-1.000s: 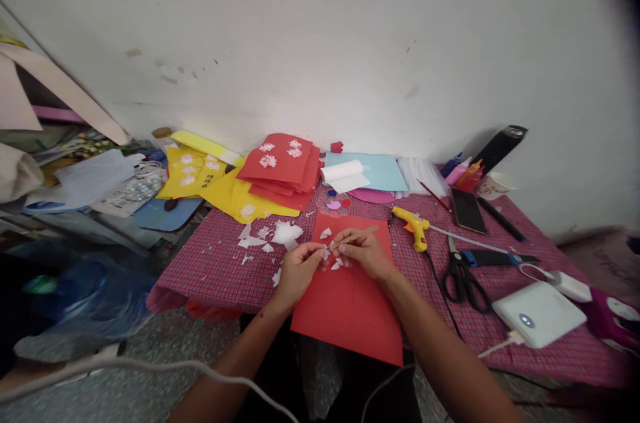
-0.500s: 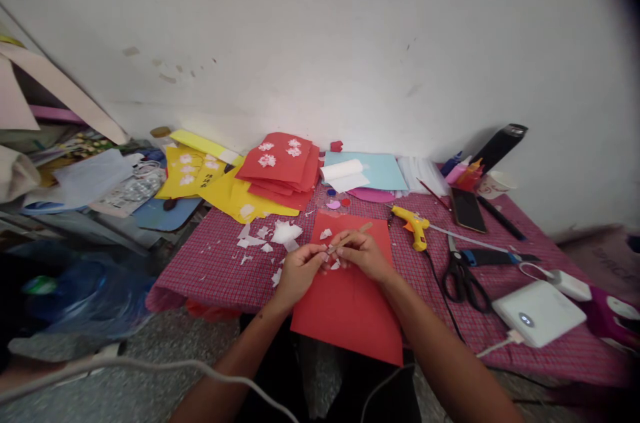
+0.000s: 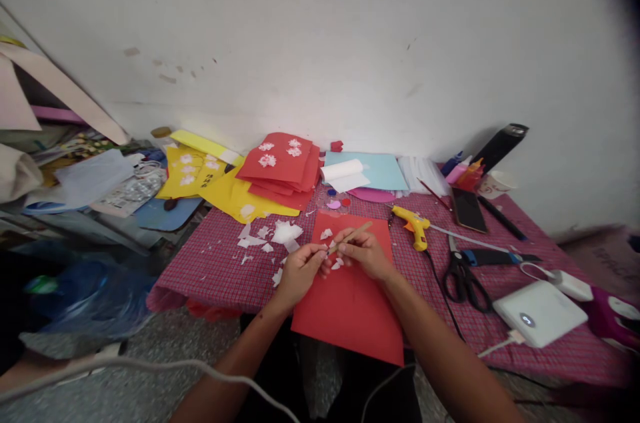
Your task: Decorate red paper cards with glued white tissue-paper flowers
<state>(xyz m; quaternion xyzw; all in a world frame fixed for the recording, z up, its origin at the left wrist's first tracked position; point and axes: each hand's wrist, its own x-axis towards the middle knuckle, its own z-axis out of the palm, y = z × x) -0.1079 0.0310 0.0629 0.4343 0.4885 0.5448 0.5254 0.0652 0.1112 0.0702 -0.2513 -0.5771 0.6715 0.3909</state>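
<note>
My left hand (image 3: 299, 269) and my right hand (image 3: 367, 252) meet over a red sheet of paper (image 3: 350, 303) that lies at the near edge of the table. The right hand's fingers are pinched on a thin wooden stick (image 3: 353, 235) that points up and to the right. The left hand's fingertips are pinched on a tiny white paper piece (image 3: 329, 251) at the stick's lower tip. Small white paper bits lie on the red sheet around the hands.
White paper scraps (image 3: 280, 234) lie left of the sheet. A yellow glue gun (image 3: 413, 223), black scissors (image 3: 464, 277), a phone (image 3: 467, 209) and a white power bank (image 3: 539, 312) lie to the right. Red (image 3: 283, 169), yellow (image 3: 227, 193) and blue (image 3: 373, 171) papers lie stacked by the wall.
The stick has tipped a little more upright in my right hand. Both hands stay close together over the red sheet.
</note>
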